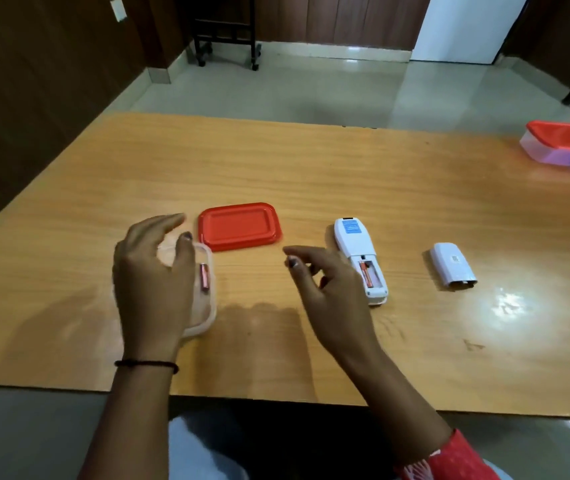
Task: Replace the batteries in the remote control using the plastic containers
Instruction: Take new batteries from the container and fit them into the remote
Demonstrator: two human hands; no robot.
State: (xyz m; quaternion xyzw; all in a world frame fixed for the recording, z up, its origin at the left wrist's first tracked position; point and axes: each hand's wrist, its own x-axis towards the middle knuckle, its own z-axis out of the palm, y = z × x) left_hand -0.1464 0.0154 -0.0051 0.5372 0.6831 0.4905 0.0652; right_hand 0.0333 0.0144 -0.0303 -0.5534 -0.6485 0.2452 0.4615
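A white remote control [354,244] lies face down on the wooden table [311,168], its battery bay open with one orange battery [366,274] in the left slot. Its white battery cover [452,266] rests to the right. An open clear plastic container [207,306] sits at the left with one orange battery [204,276] inside. Its red lid [239,226] lies just behind it. My left hand [153,275] hovers over the container, fingers apart, holding nothing. My right hand [328,292] hangs between the container and the remote, fingers loosely spread and empty.
A second clear container with a red lid [564,143] on it stands at the far right of the table. The table's near edge runs just in front of my wrists. A dark wheeled frame [228,36] stands on the floor beyond.
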